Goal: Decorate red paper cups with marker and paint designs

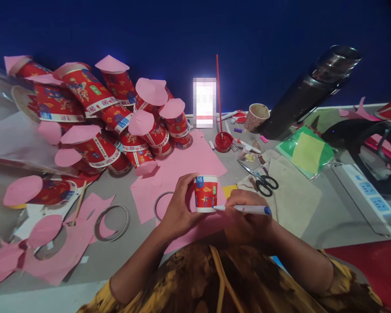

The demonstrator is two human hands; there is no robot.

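A red printed paper cup [206,194] is held by its left side in my left hand [181,208], thumb below and fingers at the rim. On the cup's front a blue outline shows near its lower edge. My right hand [244,208] grips a white marker pen [252,209] with a blue end, its tip at the cup's lower right. Pink paper [185,161] lies beneath and behind the hands. A grey tape ring [156,206] sits left of my left hand, partly covered by it. The far sides of the cup are hidden.
Several red cups with pink paper cone tops [94,87] are piled at the left. Scissors [263,184], a red paint pot [223,142] with a stick, a black flask [309,91] and a power strip [368,193] stand or lie rightward. Pink scraps [65,256] lie front left.
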